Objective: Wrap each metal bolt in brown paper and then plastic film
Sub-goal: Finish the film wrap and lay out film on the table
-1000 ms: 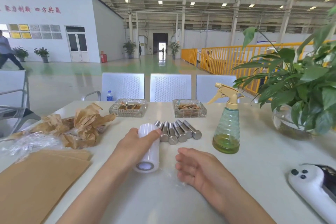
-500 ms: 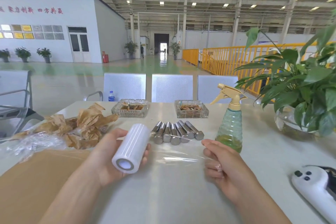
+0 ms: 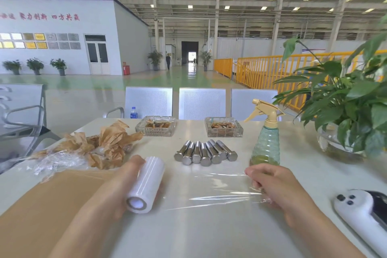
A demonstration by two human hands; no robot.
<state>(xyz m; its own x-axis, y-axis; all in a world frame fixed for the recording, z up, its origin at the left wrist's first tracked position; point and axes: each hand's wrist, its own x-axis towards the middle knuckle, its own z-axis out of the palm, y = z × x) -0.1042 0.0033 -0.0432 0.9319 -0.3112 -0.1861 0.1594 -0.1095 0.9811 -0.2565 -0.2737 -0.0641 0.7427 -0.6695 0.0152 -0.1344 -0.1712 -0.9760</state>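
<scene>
While the left hand (image 3: 125, 186) grips the film roll (image 3: 145, 184), the right hand (image 3: 274, 186) pinches the film's free edge, now drawn much wider toward three o'clock than a second ago; bare bolts (image 3: 206, 153) wait at twelve o'clock, unwrapped; likely a sheet is being readied.

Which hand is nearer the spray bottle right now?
Right. The right hand sits just in front of the spray bottle, pinching the film's end; the left hand holds the film roll well off to its left.
</scene>
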